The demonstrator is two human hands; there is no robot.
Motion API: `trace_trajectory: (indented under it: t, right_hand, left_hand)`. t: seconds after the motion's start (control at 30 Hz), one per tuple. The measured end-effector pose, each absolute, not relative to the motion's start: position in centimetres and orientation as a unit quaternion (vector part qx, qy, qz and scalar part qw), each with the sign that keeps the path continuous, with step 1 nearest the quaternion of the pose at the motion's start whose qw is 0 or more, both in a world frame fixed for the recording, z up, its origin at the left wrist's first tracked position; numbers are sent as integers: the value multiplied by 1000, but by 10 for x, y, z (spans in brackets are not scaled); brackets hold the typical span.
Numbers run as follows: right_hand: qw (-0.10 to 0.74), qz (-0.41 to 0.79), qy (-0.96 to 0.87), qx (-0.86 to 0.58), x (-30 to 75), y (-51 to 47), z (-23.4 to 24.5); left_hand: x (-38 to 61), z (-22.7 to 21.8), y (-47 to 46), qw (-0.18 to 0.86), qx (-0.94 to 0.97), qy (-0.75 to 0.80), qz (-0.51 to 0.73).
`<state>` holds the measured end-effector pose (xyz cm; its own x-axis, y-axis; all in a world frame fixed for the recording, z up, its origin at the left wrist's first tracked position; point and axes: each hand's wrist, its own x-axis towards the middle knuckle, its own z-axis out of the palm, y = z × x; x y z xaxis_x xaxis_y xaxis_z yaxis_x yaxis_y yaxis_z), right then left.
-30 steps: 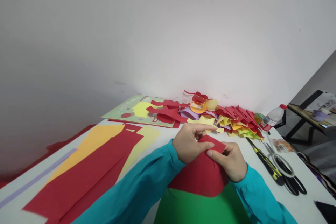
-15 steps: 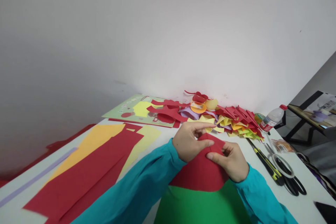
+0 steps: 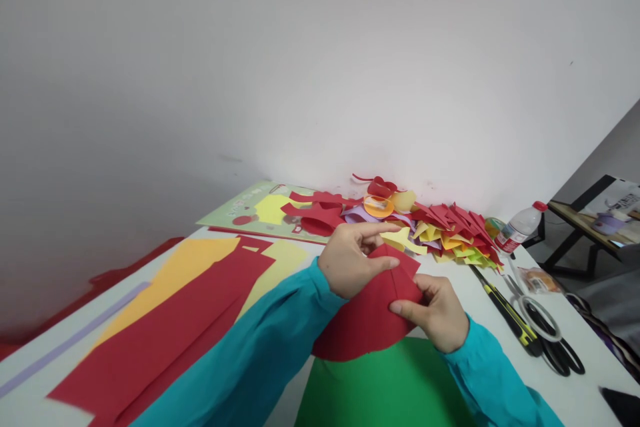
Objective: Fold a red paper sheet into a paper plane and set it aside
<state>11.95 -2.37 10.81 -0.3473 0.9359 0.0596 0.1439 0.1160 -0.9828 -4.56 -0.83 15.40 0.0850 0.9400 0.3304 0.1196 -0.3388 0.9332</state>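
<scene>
Paper, red, is what both hands have between them: a red sheet [image 3: 367,327] with a rounded lower edge and a crease line running down from its top corner. It is held up over the near part of the counter [image 3: 585,393], at the middle of the view; whether it touches anything below, I cannot tell. The left hand [image 3: 353,260] has its grip narrow on the upper left of the sheet, thumb flat across the front near the crease, forefinger stretched out above the top edge. The right hand [image 3: 440,310] has its grip pinched on the right edge, thumb in front, the other fingers partly hidden.

Just beyond the sheet's lower edge, toward the person, a green sheet [image 3: 385,390] shows between the two teal sleeves. Left of the left arm, long red pieces [image 3: 165,333] overlap an orange sheet [image 3: 167,277], with a lilac strip [image 3: 75,340] farther out. Behind the hands, a printed board [image 3: 227,217] bears yellow and red cutouts, and a heap of cut paper [image 3: 453,223] lies beside it near the wall [image 3: 320,80]. To the right are a cutter [image 3: 513,320], scissors [image 3: 554,341] under a white ring [image 3: 523,307], a small packet [image 3: 540,280] and a red-capped bottle [image 3: 520,225].
</scene>
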Motion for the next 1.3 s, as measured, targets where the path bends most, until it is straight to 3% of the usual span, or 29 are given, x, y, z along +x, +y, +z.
trace_trajectory:
  t: [0.37,0.8,0.97,1.07,1.17,1.3]
  right_hand:
    - [375,489,-640,-458,118,-22,106]
    - [365,567,-628,-388,119,-22,103]
    - [377,546,-645,-379,119,-20,102]
    - [375,458,-679,-434,119,-18,98]
    - [414,214,-714,-522,120,-15,93]
    - [463,-91,-702,-533,122,-15,93]
  left_hand:
    - [-46,154,-7,376,642,424,516]
    - [-50,158,-5,394,613,454,513]
    - [-49,156,-4,398,611,449,517]
    - [-50,153,-1,390,603,459,523]
    - [-51,149,5,384,576,464,552]
    - [-51,139,14,414,518,448,599]
